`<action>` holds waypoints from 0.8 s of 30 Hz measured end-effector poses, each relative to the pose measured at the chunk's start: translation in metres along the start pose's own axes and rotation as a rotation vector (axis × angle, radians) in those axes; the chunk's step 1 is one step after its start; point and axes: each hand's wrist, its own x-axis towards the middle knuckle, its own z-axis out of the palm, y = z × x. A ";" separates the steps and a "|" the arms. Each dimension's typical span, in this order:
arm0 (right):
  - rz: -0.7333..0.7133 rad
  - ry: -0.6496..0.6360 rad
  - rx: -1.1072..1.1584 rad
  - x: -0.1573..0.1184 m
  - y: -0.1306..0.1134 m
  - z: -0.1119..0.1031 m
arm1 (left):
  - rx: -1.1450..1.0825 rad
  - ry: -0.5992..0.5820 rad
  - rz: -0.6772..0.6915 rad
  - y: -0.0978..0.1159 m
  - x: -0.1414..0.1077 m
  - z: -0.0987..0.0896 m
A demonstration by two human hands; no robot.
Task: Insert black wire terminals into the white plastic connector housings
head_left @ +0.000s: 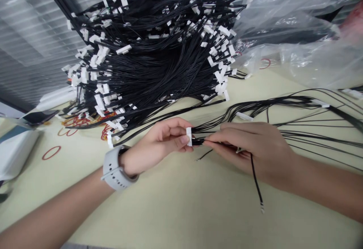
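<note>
The left hand (155,143) is clamped on a small white connector (189,136), pinching it between thumb and fingers just above the pale tabletop (181,213). The right hand (253,147) comes in from the right, its fingertips closed on a black wire (198,141) right at the connector's edge. The two hands nearly meet there, though the fingers hide the exact point of contact, so the wire's seating is hard to judge from this view.

A loose spray of black wires (300,128) fans out to the right, and a long strand with a bare metal tip (262,208) hangs below the right hand. Far off sits a great heap of black wires with white connectors (153,64), with a clear plastic bag (295,48) to its right. Red rubber bands (51,152) lie to the left, near a grey smartwatch (115,172) on the left wrist.

A hard pinch at a poor angle could bend the wire's end or crack the connector. Any tug could also drag the fanned strands into a snarl, or the hanging tip could snag on them.
</note>
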 end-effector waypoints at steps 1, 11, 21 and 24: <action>0.000 -0.001 0.006 0.000 0.000 0.000 | 0.000 -0.007 0.001 0.000 0.000 0.000; -0.035 0.025 0.008 -0.001 0.001 0.004 | -0.010 -0.049 -0.015 0.001 -0.001 0.001; -0.030 0.023 0.047 -0.001 0.001 0.007 | -0.052 -0.048 -0.018 0.000 0.000 0.006; 0.079 0.090 0.057 0.001 -0.001 0.005 | -0.034 0.009 -0.003 0.000 0.001 0.007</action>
